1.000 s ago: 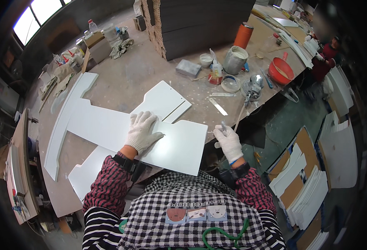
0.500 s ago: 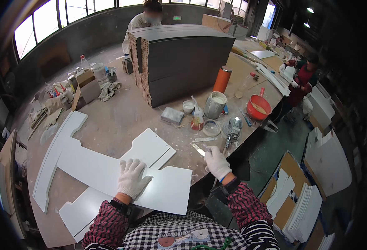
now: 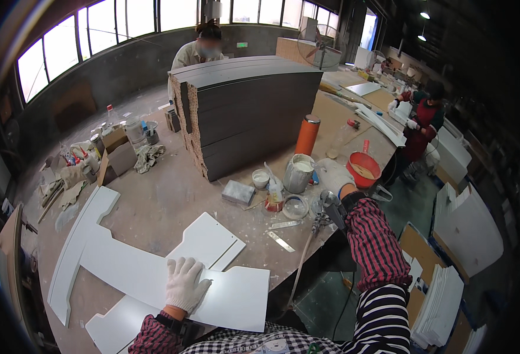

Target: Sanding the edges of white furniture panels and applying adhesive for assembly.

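Panel (image 3: 236, 301) pinned under a flat left palm, right hand (image 3: 333, 175) out among the pots

The panel lies flat on the worktable (image 3: 171, 192), reaching from beneath the left hand (image 3: 185, 284) out to four o'clock and back to ten o'clock. It is plain white and smooth, with a soft sheen, stepped corners and a broad end toward four o'clock.

At one o'clock from the left hand, a white board (image 3: 204, 239) with a dark slot shows from under the panel; at nine to ten o'clock, a narrow curved white strip (image 3: 65, 289) lies against its far end.

The gloved left hand rests palm down, fingers extended and thumb spread, gripping nothing. The gloved right hand is at two o'clock from it, with a red bowl (image 3: 363, 169) near its three o'clock and a grey can (image 3: 298, 175) near its nine. Its fingers are blurred, so I cannot tell how far they are curled or whether they hold anything.
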Tool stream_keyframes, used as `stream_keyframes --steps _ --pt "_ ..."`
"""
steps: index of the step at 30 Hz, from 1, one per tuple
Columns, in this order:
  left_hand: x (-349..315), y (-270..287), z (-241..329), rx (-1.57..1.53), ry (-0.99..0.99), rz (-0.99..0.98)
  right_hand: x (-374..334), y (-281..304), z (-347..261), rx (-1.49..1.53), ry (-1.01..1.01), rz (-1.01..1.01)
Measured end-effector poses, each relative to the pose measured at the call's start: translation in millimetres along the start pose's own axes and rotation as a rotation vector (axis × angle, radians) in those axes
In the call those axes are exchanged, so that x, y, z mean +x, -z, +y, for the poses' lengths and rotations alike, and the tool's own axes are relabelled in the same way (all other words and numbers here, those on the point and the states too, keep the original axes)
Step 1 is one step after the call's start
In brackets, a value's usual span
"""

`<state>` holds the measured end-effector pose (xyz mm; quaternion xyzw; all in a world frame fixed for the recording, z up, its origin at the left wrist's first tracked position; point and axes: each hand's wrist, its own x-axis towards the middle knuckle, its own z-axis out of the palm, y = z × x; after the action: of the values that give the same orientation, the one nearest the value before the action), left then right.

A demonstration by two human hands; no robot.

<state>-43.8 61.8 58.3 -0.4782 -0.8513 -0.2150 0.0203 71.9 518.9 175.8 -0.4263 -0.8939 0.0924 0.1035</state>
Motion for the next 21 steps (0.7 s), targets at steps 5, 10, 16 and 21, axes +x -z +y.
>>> stream_keyframes --steps 5,10,16,21 --pt "2 1 5 -0.002 -0.014 0.011 38 -11 5 -0.354 0.196 -0.029" --pt "5 -2 2 -0.041 0.007 -0.019 51 -10 -6 -0.513 0.202 -0.133" --pt "7 -2 5 0.011 -0.015 0.015 56 -23 -7 -0.455 0.233 -0.1" --pt "6 -3 5 -0.01 0.01 -0.02 63 -38 -3 -0.507 0.308 -0.031"
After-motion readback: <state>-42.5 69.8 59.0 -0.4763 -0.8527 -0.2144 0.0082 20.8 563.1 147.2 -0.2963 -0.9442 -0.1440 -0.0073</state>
